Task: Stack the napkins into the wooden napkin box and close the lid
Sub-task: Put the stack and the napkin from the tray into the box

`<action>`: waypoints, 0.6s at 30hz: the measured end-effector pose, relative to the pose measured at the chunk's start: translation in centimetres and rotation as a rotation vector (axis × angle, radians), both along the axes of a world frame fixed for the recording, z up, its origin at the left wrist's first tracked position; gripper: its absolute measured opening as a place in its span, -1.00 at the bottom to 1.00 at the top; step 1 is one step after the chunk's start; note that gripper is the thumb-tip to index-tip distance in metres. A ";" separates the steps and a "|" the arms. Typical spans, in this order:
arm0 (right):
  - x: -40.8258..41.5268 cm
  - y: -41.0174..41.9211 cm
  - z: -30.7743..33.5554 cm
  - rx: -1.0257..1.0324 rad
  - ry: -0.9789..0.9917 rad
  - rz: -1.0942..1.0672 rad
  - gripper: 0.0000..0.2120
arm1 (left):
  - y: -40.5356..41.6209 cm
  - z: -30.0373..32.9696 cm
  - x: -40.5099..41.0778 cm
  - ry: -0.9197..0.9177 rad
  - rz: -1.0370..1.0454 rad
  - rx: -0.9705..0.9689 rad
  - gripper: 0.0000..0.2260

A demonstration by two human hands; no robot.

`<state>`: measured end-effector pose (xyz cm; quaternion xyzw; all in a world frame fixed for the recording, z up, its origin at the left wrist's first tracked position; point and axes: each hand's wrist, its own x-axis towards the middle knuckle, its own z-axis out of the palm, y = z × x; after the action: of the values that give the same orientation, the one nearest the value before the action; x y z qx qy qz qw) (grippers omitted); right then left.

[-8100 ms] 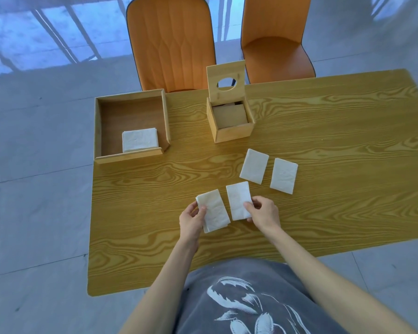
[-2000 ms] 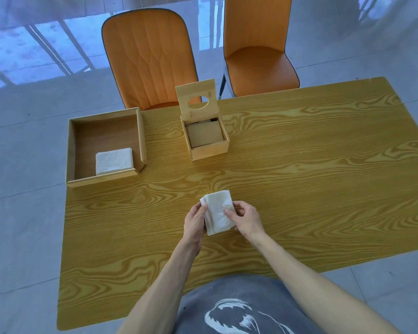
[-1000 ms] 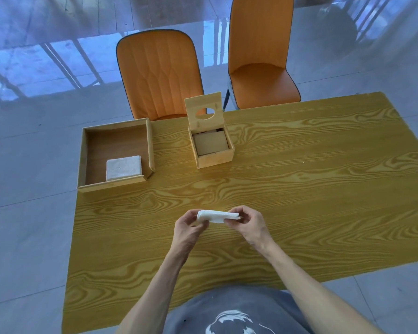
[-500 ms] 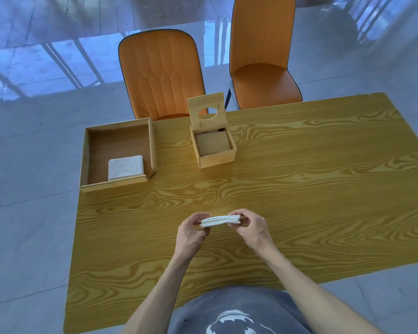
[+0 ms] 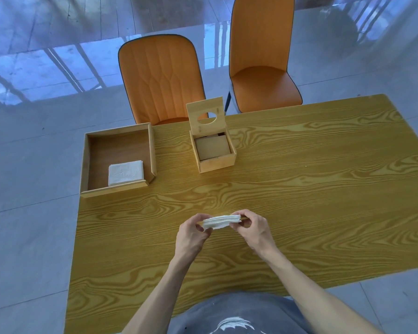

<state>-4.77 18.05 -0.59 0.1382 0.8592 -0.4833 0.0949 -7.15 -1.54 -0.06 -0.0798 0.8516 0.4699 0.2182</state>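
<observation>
A flat stack of white napkins [image 5: 221,221] is held level just above the table near its front middle. My left hand [image 5: 191,233] pinches the stack's left end and my right hand [image 5: 251,229] pinches its right end. The small wooden napkin box [image 5: 216,162] stands farther back in the middle of the table. Its lid [image 5: 206,116], with a round hole, stands upright at the back, and a flat wooden plate shows inside. Both hands are well in front of the box.
An open wooden tray [image 5: 117,189] at the back left holds another stack of white napkins [image 5: 125,172]. Two orange chairs [image 5: 162,78] [image 5: 261,56] stand beyond the far edge of the wooden table [image 5: 323,189]. Tiled floor surrounds it.
The loose napkins that lay spread on the table have been gathered into one stack. The stack has turned from facing me to lying level between both hands.
</observation>
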 end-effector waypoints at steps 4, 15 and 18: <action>-0.7 0.2 0.4 -0.006 0.024 0.020 -0.79 | 0.1 0.6 -0.7 0.036 -0.010 -0.005 -0.80; -2.7 1.7 0.7 -0.058 -0.053 0.003 -0.76 | -0.4 1.1 -2.4 -0.002 0.029 0.018 -0.86; -5.1 1.9 1.6 -0.089 -0.057 -0.011 -0.75 | -0.1 2.1 -4.9 0.033 0.063 0.040 -0.82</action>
<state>-9.86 19.97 1.00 0.1522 0.8331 -0.5173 0.1226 -12.07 -1.63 2.05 -0.0945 0.8424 0.4949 0.1909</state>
